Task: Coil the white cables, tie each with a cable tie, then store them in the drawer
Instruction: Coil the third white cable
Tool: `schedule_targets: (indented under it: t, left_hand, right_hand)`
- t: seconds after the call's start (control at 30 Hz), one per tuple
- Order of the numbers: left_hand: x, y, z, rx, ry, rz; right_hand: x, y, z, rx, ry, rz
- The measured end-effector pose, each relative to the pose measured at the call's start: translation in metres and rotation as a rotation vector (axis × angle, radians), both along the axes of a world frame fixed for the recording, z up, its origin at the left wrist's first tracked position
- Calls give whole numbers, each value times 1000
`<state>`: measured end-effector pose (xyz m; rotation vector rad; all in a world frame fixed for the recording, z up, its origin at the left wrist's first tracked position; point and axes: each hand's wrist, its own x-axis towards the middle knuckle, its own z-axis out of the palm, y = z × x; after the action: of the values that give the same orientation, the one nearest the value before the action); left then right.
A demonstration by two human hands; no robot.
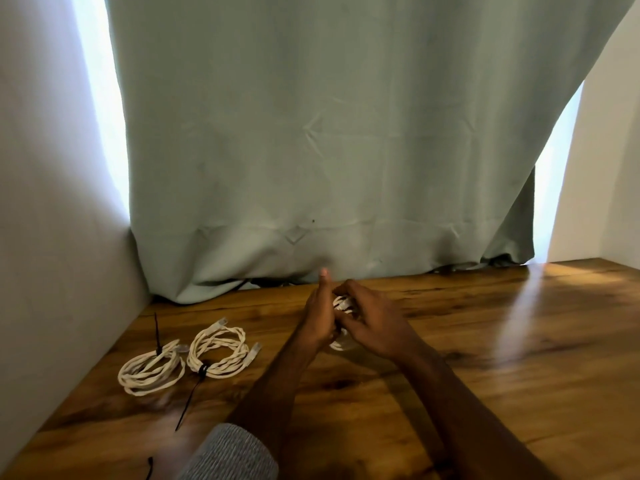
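Observation:
Both hands hold a white cable coil above the wooden table. My left hand grips its left side with the thumb pointing up. My right hand curls over its right side and hides most of it. Two more white cable coils lie at the left: the nearer one with a black cable tie sticking up, and the farther one with a black cable tie trailing toward me. No drawer is in view.
A green curtain hangs behind the table and touches its back edge. A grey wall borders the table's left side. A loose black cable tie lies at the front edge beside my grey sleeve.

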<state>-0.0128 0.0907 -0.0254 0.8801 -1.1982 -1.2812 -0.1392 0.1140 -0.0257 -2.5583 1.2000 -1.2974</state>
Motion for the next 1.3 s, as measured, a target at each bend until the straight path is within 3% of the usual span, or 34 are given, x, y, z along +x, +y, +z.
schedule_targets:
  t: [0.1,0.2,0.33,0.47,0.6,0.77,0.97,1.07,1.2,1.3]
  left_hand:
    - [3,-1,0,9,-15,228]
    - [8,-6,-2,45,-53,259]
    - [3,-13,2,37,-7,151]
    - [15,-7,-1,-62,45,-163]
    - [36,-5,-6,-95,93,-419]
    - [38,-9,-14,-103,-132,-330]
    - [22,-3,-13,-103,15,-240]
    - [18,-7,-17,-85,-30,-177]
    - [11,-8,-22,-137,-364,-81]
    - [5,1,-16,-115,-325,-123]
  right_hand:
    - [9,-5,-4,-81,-9,-60]
    - [15,-8,-9,-42,-120,18]
    - [14,-5,-8,119,-396,127]
    - [13,-4,-7,235,-609,168]
    - [9,-13,-9,262,-695,165]
    - [4,-24,-16,306,-723,135]
    - [9,-30,-18,336,-829,129]
    - [12,-31,-17,341,-781,2]
    - [9,-23,-15,240,-397,-302]
    - [10,-18,-14,104,-274,-451]
